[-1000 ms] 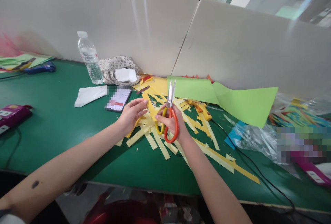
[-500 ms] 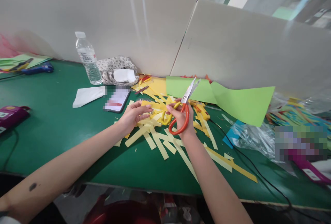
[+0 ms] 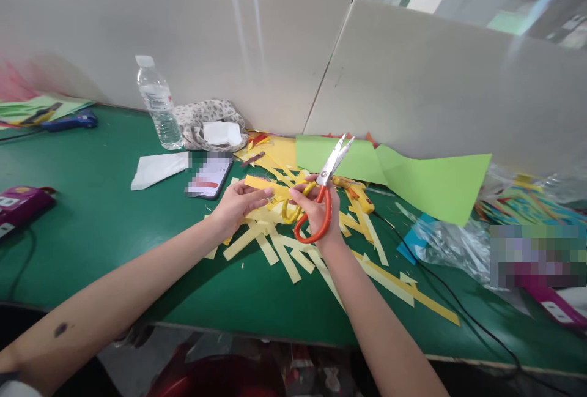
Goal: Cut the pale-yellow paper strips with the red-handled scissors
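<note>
Between my hands is a short yellow paper strip (image 3: 260, 183). My left hand (image 3: 236, 204) pinches it near its left part, with the strip's end sticking up past the fingers. The fingertips of my right hand (image 3: 323, 207) hold the strip's right end. Scissors (image 3: 326, 174) with one red and one yellow handle hang in my right hand too, their blades pointing up and away, slightly apart. Beneath and around both hands, many pale and darker yellow paper strips (image 3: 285, 256) lie in a loose pile on the green table (image 3: 183, 281).
A water bottle (image 3: 160, 106), spotted cloth (image 3: 211, 118), white tissue (image 3: 158, 169) and phone (image 3: 210, 177) stand or lie at the back left. Green sheets (image 3: 435, 183) lean by the partition. A yellow glue gun (image 3: 364, 200) with a black cord is right of my hands.
The scissors have tipped slightly left and down with my right hand. My left fingers have shifted on the yellow strip, and more of its left end now shows.
</note>
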A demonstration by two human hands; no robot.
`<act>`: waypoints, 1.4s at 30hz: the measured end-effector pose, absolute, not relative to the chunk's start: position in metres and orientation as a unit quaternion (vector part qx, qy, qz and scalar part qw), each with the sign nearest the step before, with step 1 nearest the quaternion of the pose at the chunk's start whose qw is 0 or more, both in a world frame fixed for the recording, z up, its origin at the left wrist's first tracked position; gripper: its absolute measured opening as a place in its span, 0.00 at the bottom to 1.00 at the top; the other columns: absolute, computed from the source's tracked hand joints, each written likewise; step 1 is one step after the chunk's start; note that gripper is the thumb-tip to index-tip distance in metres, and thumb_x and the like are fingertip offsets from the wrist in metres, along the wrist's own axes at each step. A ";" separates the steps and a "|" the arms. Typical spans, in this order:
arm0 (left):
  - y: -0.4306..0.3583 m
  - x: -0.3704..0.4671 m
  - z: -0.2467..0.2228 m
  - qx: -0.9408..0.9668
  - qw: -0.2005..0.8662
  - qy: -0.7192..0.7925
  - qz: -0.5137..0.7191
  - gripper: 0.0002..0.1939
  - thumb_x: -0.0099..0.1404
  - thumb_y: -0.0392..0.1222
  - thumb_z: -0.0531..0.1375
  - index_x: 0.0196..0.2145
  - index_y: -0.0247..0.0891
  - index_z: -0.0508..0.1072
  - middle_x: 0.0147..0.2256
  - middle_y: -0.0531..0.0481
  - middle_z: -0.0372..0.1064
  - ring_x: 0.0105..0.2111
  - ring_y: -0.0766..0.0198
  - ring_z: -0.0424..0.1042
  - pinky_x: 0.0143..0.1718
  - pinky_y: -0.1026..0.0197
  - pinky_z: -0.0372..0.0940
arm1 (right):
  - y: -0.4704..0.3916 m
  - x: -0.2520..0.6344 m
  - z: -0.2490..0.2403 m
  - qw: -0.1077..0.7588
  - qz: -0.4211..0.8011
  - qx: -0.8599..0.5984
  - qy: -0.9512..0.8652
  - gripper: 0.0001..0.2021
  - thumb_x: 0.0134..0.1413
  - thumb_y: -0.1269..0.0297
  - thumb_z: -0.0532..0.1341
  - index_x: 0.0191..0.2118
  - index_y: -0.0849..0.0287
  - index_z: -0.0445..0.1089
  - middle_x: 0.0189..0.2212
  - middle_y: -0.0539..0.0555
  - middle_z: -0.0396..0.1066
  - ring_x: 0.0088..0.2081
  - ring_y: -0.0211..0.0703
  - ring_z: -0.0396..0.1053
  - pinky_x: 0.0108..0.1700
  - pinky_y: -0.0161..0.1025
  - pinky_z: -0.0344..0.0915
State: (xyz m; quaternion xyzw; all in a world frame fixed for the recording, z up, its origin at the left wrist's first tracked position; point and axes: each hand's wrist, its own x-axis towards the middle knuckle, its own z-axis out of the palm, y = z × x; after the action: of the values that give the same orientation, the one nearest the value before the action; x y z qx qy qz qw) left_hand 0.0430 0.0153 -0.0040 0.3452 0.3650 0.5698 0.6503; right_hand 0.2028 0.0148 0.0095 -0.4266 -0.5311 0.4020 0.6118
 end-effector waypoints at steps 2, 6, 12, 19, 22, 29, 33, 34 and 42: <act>0.015 0.043 -0.004 0.358 0.662 0.376 0.541 0.13 0.45 0.36 0.69 0.29 0.31 0.73 0.29 0.47 0.73 0.32 0.66 0.74 0.40 0.65 0.67 | 0.015 0.202 0.010 0.615 0.400 -0.424 -0.531 0.17 0.39 0.66 0.67 0.35 0.55 0.60 0.23 0.43 0.69 0.25 0.36 0.69 0.32 0.39 0.71; 0.015 0.043 -0.005 0.357 0.675 0.377 0.525 0.12 0.47 0.39 0.69 0.29 0.31 0.73 0.31 0.46 0.74 0.35 0.65 0.74 0.39 0.66 0.66 | 0.014 0.201 0.010 0.604 0.402 -0.421 -0.544 0.17 0.39 0.66 0.67 0.36 0.55 0.60 0.23 0.43 0.69 0.24 0.36 0.70 0.32 0.40 0.71; 0.015 0.042 -0.006 0.343 0.671 0.340 0.563 0.10 0.48 0.37 0.68 0.26 0.34 0.71 0.28 0.52 0.73 0.30 0.70 0.73 0.36 0.69 0.67 | 0.011 0.198 0.010 0.572 0.401 -0.424 -0.576 0.16 0.40 0.67 0.65 0.36 0.54 0.59 0.24 0.44 0.69 0.26 0.38 0.70 0.33 0.41 0.70; 0.018 0.041 -0.004 0.346 0.651 0.331 0.589 0.09 0.47 0.37 0.68 0.23 0.33 0.71 0.24 0.53 0.71 0.26 0.72 0.71 0.35 0.68 0.67 | 0.006 0.206 0.014 0.505 0.266 -0.462 -0.679 0.14 0.45 0.59 0.63 0.38 0.54 0.61 0.28 0.48 0.69 0.30 0.40 0.70 0.35 0.40 0.67; 0.020 0.039 -0.001 0.324 0.656 0.319 0.602 0.09 0.46 0.35 0.69 0.24 0.33 0.72 0.25 0.53 0.72 0.26 0.71 0.71 0.36 0.66 0.68 | 0.007 0.212 0.015 0.430 0.098 -0.483 -0.757 0.18 0.46 0.52 0.61 0.40 0.55 0.62 0.32 0.53 0.70 0.33 0.44 0.69 0.36 0.41 0.65; 0.020 0.038 0.000 0.309 0.646 0.324 0.618 0.09 0.46 0.35 0.69 0.27 0.34 0.74 0.27 0.54 0.72 0.28 0.71 0.71 0.35 0.67 0.68 | 0.008 0.210 0.009 0.309 -0.028 -0.485 -0.818 0.27 0.47 0.43 0.57 0.46 0.58 0.62 0.38 0.57 0.70 0.39 0.51 0.67 0.37 0.44 0.64; 0.020 0.039 -0.003 0.324 0.630 0.319 0.630 0.10 0.45 0.36 0.69 0.27 0.35 0.74 0.26 0.54 0.73 0.27 0.72 0.71 0.34 0.69 0.67 | 0.005 0.205 0.008 0.288 -0.026 -0.480 -0.828 0.25 0.47 0.43 0.56 0.45 0.57 0.62 0.36 0.56 0.70 0.39 0.49 0.67 0.36 0.43 0.63; 0.020 0.039 -0.003 0.325 0.627 0.321 0.632 0.10 0.45 0.36 0.69 0.27 0.36 0.74 0.26 0.54 0.73 0.27 0.72 0.71 0.34 0.69 0.67 | 0.005 0.204 0.007 0.286 -0.025 -0.480 -0.829 0.24 0.48 0.43 0.56 0.44 0.57 0.62 0.36 0.56 0.70 0.39 0.49 0.67 0.36 0.43 0.63; 0.018 0.040 -0.004 0.319 0.628 0.346 0.620 0.12 0.44 0.37 0.70 0.28 0.36 0.74 0.25 0.53 0.74 0.26 0.72 0.72 0.34 0.68 0.67 | 0.005 0.204 0.007 0.288 -0.024 -0.483 -0.827 0.22 0.48 0.44 0.57 0.41 0.57 0.62 0.35 0.55 0.69 0.37 0.47 0.67 0.33 0.39 0.61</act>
State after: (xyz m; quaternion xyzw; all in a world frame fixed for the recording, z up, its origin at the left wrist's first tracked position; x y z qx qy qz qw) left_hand 0.0399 0.0185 -0.0037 0.3189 0.3461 0.6203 0.6276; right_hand 0.2036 0.0046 0.0075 -0.4831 -0.8266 -0.0240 0.2878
